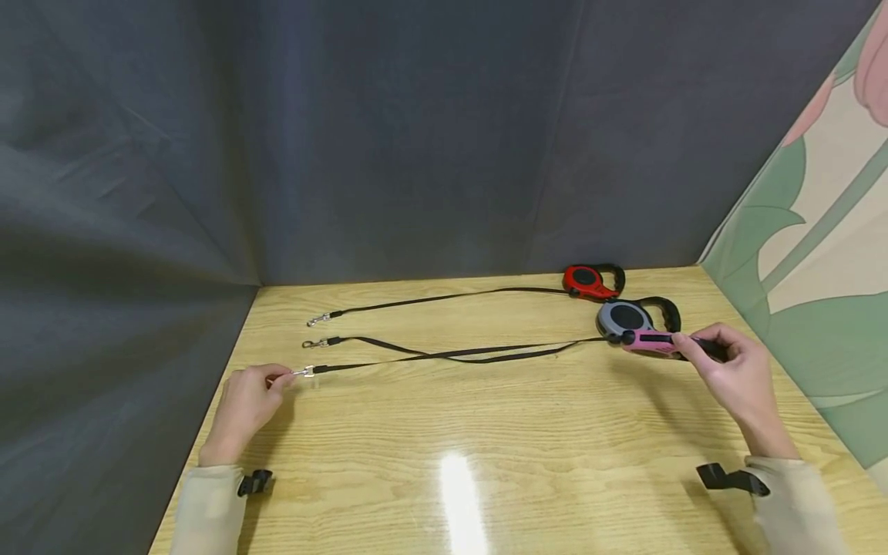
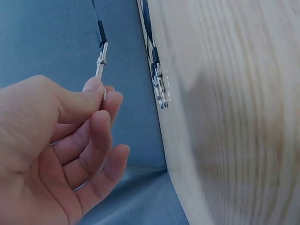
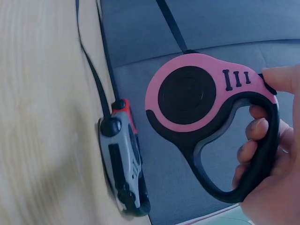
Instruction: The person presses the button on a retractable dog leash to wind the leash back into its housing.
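My right hand (image 1: 738, 378) grips the black handle of a pink retractable dog leash (image 3: 187, 93), fingers curled through the loop and thumb at the button. Held upright above the table, its black strap (image 1: 416, 357) stretches left across the view. At the strap's far end my left hand (image 1: 250, 401) pinches the silver snap hook (image 2: 101, 65) between thumb and forefinger, the other fingers loosely bent. Behind the pink one, a grey retractable leash (image 1: 623, 317) lies on the table, its strap slack and hook (image 1: 315, 343) to the left. Farther back lies a red retractable leash (image 1: 586, 282).
The red leash's strap runs left to its own hook (image 1: 317, 319). The wooden table (image 1: 555, 462) meets a dark cloth (image 1: 416, 154) at the back and left. A floral panel (image 1: 825, 270) borders the right side.
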{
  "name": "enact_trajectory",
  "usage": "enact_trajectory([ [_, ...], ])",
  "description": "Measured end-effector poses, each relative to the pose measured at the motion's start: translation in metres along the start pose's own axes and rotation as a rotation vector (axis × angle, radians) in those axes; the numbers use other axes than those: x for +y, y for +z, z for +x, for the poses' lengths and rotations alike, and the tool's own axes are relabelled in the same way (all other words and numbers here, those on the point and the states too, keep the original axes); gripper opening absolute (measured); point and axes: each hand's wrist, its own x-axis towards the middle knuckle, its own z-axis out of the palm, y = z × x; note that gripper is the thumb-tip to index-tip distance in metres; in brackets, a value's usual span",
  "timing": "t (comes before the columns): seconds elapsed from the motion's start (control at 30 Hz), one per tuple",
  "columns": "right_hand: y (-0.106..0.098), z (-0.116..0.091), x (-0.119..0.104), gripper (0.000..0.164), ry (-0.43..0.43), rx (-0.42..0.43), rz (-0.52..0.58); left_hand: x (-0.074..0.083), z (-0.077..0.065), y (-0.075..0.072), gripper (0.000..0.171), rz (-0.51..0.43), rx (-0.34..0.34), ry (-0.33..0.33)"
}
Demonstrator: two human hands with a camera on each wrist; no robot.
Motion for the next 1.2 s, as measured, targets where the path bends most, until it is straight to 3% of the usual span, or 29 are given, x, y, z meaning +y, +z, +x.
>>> enact_trajectory([
  [0.3,-0.008,0.003,-0.003,0.015,0.016,-0.085,-0.018,0.005,0.002,-0.004,0.017,0.002,0.099,0.031],
  [0.57,-0.012,0.003,-0.003,0.017,0.032,-0.123,-0.051,0.007,0.004,-0.006,0.016,-0.009,0.143,0.026],
  [1.1,-0.013,0.001,-0.007,0.024,0.057,-0.134,-0.066,0.004,0.006,-0.008,0.016,-0.003,0.171,0.018],
  [1.2,-0.013,0.001,-0.007,0.019,0.054,-0.123,-0.058,0.004,0.006,-0.009,0.015,-0.001,0.185,0.021],
])
